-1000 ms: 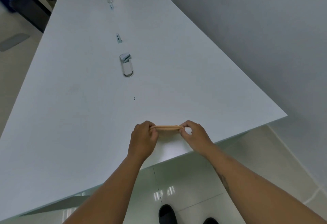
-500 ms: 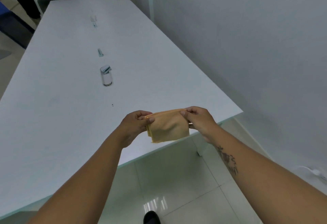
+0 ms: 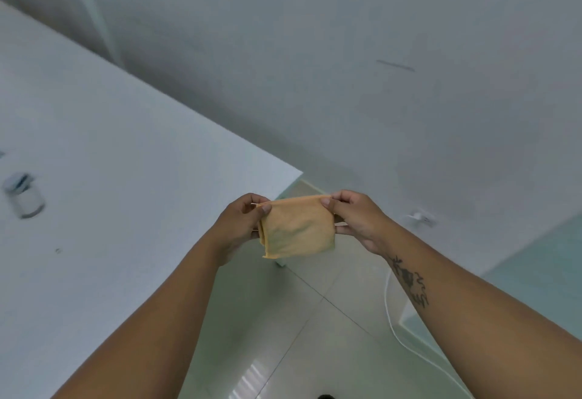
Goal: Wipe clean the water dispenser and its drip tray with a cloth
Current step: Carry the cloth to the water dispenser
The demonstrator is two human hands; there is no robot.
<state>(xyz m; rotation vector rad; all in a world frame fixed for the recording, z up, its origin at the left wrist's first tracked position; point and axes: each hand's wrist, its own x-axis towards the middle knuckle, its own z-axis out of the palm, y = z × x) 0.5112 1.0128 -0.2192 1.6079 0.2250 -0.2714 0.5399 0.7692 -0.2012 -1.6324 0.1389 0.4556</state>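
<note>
- Folded orange-yellow cloth hangs in the air between your two hands, past the corner of the long white table and above the pale glossy tiled floor.
- Your left hand pinches its upper left corner with thumb and fingers.
- Your right hand pinches the upper right corner, pulling the top edge taut.
- A white cable trails across the floor beside your tattooed right forearm.

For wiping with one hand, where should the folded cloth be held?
Probably by the top folded edge of the cloth, from above. Left hand and right hand already pinch its two upper corners, and the loose edges hang below, free for wiping.
</note>
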